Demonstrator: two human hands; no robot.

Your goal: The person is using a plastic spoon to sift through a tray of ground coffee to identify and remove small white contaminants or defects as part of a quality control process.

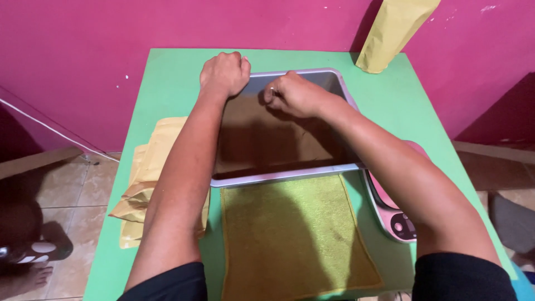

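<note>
Here, 2 hands, left point(225, 72) gripping metal tray point(278, 175), right point(295, 93) over it

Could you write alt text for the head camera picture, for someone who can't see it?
Seen from above, a person's left hand grips the far rim of a metal tray of brown powder while the right hand pinches something small over it. The tray sits on a green table, with a yellow-green cloth in front.

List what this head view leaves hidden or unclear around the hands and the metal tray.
- Right hand: small item pinched in the fingers, too small to identify.
- Rectangular metal tray: left wall hidden by the left forearm.
- Pink scale: mostly covered by the right forearm.
- Tan paper bag: top cut off by the frame edge.
</note>
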